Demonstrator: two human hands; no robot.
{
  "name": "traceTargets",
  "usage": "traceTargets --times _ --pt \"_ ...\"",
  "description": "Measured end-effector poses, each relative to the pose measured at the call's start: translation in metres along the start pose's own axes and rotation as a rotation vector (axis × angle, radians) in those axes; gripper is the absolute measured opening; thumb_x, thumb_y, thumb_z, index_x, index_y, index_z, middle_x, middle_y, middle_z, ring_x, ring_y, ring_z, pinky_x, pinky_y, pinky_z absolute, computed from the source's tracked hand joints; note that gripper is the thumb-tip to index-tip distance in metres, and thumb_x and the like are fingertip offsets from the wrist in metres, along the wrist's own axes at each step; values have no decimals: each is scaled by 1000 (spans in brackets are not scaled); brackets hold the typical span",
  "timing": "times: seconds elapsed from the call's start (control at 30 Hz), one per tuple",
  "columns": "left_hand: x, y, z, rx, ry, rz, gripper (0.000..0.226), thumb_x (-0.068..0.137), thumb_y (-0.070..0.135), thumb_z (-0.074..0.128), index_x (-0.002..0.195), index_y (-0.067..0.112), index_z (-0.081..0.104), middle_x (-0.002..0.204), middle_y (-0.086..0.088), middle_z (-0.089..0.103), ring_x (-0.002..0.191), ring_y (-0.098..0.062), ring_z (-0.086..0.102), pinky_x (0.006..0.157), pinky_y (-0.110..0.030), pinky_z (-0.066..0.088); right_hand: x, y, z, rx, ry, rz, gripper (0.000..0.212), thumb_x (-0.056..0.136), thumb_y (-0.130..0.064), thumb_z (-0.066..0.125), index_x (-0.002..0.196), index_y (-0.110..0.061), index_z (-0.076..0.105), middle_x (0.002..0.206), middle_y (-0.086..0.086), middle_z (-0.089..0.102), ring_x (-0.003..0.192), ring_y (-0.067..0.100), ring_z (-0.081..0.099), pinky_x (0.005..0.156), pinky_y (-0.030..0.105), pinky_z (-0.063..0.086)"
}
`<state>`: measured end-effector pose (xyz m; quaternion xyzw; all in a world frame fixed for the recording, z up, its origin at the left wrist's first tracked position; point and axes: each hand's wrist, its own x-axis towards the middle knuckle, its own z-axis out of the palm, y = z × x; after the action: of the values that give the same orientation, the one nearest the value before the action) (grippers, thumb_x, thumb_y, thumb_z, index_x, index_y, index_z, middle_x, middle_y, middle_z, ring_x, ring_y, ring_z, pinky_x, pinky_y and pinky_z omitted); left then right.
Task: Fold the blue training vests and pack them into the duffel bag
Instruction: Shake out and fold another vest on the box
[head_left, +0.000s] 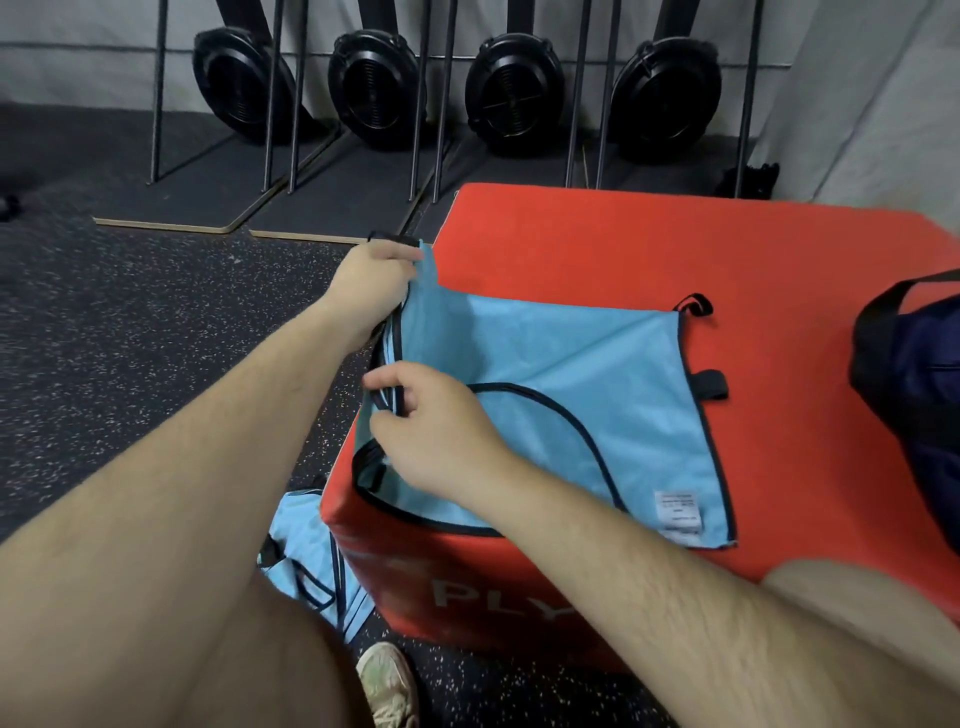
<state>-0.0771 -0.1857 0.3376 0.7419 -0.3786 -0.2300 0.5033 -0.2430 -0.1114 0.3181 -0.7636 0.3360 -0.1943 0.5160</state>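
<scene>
- Second vest: lay crumpled on the floor, against the near left foot of the box.
- Left hand: held the far left corner of the vest on the box, fingers clamped on the cloth, which was raised off the top.
- Right hand: nearer the body, fingers pinched on that vest's black-trimmed left edge.
- Vest: light blue, spread on the red box, with its near left part hanging over the box's edge. A white label showed at the near right corner.
- Bag: dark blue with black straps, stood on the right side of the box, apart from the vest.
</scene>
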Motion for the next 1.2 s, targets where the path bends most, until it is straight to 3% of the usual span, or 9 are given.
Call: traceTargets --times 0.17,0.33,0.47,0.67,0.77,0.83,0.97,1.1,1.2 --pt "-9 22 19 1 -73 30 36 89 5 55 119 17 69 94 -2 64 78 -15 53 64 -21 40 -19 1 -28 -99 88 27 31 88 -19 60 117 -28 68 71 -16 50 66 4 49 57 16 32" --pt "-23 43 57 164 -159 141 41 89 8 62 128 19 64 108 -5 62 60 -15 50 45 -15 38 -45 20 -62 -183 127 101 41 88 -17 63 125 -35 63 113 -15 63 86 5 59 65 15 41" --pt "-33 60 94 290 -205 224 45 89 10 65 133 16 60 110 -6 60 56 -8 49 38 -12 34 -70 39 -93 -210 163 145 44 90 -21 67 131 -36 60 102 -10 57 68 2 47 72 22 41" --pt "-46 77 146 393 -326 286 48 91 14 65 137 18 55 125 -8 60 85 -20 59 72 -31 49 -100 68 -133 -202 241 230 48 92 -22 68 137 -32 56 76 -18 38 59 -5 35 59 15 34" --pt "-51 79 170 428 -370 296 46 92 11 61 137 17 54 104 -3 61 73 -18 56 54 -26 44 -111 77 -144 -231 267 227 49 92 -21 68 138 -30 56 77 -17 39 60 -6 37 59 12 33" --pt "-54 80 184 450 -399 301 46 92 9 58 138 16 53 99 0 58 63 -18 55 49 -24 43 -115 81 -151 -260 276 235 49 91 -20 68 139 -28 57 91 -12 49 66 2 44 69 16 39" --pt "-53 81 207 523 -438 322 48 92 9 58 140 15 52 112 -4 62 74 -21 61 68 -36 55 -115 88 -166 -327 279 271 50 91 -19 65 140 -24 56 134 -7 49 81 11 54 75 17 40" --pt "-52 75 217 607 -540 400 54 96 25 61 146 19 44 130 -2 57 87 -18 62 68 -17 49 -114 93 -174 -390 229 329 48 91 -27 65 138 -26 57 135 -5 48 96 13 62 79 20 44" --pt "-46 66 215 588 -601 444 59 92 38 66 146 30 43 150 2 44 132 -16 47 106 -24 39 -115 97 -175 -540 194 371 43 90 -44 63 132 -36 59 125 -2 42 102 20 58 90 29 48"
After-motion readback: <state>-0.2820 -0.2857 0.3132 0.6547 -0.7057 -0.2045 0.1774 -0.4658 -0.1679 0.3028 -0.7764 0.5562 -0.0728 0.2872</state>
